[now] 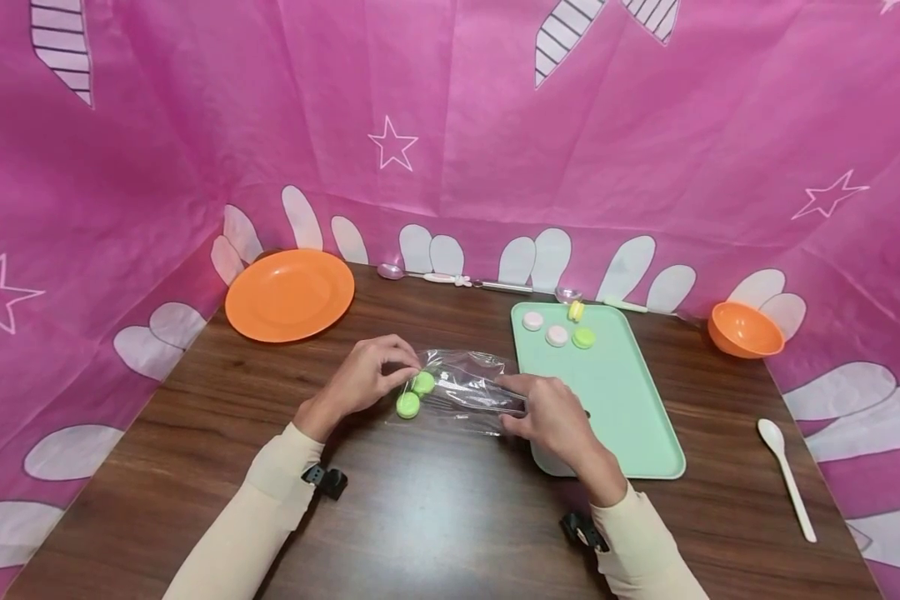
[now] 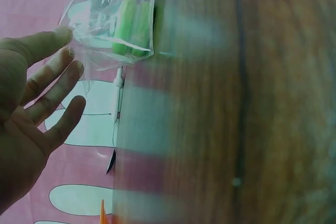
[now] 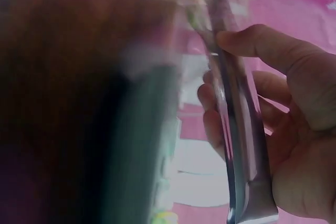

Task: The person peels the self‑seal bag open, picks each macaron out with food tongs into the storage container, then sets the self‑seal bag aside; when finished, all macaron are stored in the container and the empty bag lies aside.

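A clear plastic bag stands at the middle of the table, with two green macarons at its left end. My left hand pinches the bag's edge beside them; in the left wrist view its thumb and fingertips meet the film, the other fingers spread. Metal tongs are gripped in my right hand, between thumb and fingers. Their front part reaches leftward into the bag; the film's glare hides whether the tips touch a macaron. Right of the bag, a mint-green tray passes under my right hand.
On the tray lie two pink macarons, a green macaron and a yellow one. An orange plate is back left, an orange bowl back right. Long-handled utensils line the back; a white spoon lies right.
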### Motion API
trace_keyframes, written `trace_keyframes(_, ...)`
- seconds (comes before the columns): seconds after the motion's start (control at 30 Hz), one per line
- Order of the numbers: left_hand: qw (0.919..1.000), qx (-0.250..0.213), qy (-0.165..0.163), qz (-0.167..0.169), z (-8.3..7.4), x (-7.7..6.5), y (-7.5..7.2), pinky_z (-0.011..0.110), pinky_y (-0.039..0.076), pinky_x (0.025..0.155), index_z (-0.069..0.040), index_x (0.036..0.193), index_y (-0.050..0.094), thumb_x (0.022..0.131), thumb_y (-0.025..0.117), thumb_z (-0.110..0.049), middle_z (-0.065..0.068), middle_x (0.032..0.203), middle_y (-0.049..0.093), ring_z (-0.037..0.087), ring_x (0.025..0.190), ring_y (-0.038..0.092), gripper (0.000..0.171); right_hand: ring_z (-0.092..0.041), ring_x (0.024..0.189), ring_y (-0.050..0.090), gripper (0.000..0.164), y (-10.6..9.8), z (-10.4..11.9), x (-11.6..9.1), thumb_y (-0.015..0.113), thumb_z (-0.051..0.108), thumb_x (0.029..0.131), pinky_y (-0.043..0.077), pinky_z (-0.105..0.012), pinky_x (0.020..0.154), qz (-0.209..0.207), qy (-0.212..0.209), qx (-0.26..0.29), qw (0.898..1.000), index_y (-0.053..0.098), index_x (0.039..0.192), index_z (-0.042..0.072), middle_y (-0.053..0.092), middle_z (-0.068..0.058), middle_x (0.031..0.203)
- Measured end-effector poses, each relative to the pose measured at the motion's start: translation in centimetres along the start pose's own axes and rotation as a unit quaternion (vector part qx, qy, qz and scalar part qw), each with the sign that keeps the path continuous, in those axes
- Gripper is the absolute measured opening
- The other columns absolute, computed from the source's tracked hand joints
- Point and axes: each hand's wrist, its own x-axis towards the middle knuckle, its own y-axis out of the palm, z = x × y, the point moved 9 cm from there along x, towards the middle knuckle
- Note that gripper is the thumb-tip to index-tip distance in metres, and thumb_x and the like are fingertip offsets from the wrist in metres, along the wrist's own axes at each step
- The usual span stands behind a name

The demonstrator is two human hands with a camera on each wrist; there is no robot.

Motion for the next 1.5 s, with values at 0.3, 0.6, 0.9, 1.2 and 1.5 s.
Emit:
trace_keyframes(0.3,1.0,0.007,-0.002,-0.002,0.0,-0.2,-0.1,0.043,0.063,0.095,-0.009,0.1,0.086,0.095,0.082,-0.009,0.004,0.105,0.078,0.019,0.1,0.074,0.007,-0.024,0.091,0.077,0.04,0.3,0.0,-0.1,0.089,0.009,0.08,0.059,-0.041,0.07,0.004,0.011,0.015,1.0,0.083,0.119,0.017,0.083,-0.007,0.112)
trace_keyframes(0.6,0.999,0.029,0.023,-0.023,-0.5,-0.2,-0.7,0.045,0.062,0.093,-0.007,0.1,0.085,0.096,0.081,-0.009,0.006,0.104,0.077,0.023,0.101,0.073,0.006,-0.012,0.066,0.052,0.039,-6.2,-4.8,-1.9,0.089,0.005,0.079,0.04,-0.025,0.054,-0.01,0.057,0.037,0.998,0.083,0.118,0.009,0.075,-0.004,0.081)
trace_keyframes(0.9,0.9992,0.031,0.014,-0.022,-0.3,-0.3,-0.8,0.045,0.063,0.094,-0.005,0.101,0.085,0.096,0.081,-0.01,0.007,0.106,0.077,0.024,0.102,0.074,0.008,-0.019,0.068,0.047,0.047,-10.8,-12.0,-5.2,0.089,0.013,0.083,0.034,-0.028,0.054,-0.011,0.178,-0.003,0.984,0.077,0.127,0.002,0.067,-0.007,0.071)
trace_keyframes(1.2,0.9992,0.031,0.011,-0.022,-0.3,-0.1,-0.9,0.045,0.062,0.095,-0.006,0.101,0.085,0.097,0.08,-0.01,0.006,0.106,0.077,0.024,0.102,0.073,0.007,-0.018,0.072,0.052,0.057,-11.4,-12.9,-5.6,0.089,0.017,0.086,0.04,-0.026,0.054,0.004,0.176,0.004,0.984,0.071,0.136,-0.002,0.074,-0.017,0.09)
trace_keyframes(1.5,0.9995,0.025,0.004,-0.017,-0.1,-0.1,-0.9,0.046,0.062,0.096,-0.005,0.102,0.085,0.096,0.08,-0.009,0.008,0.106,0.077,0.025,0.103,0.073,0.008,-0.007,0.068,0.052,0.041,-8.3,-7.1,-3.1,0.09,0.006,0.08,0.041,-0.023,0.057,0.044,0.036,0.019,0.998,0.082,0.119,0.011,0.073,0.003,0.082)
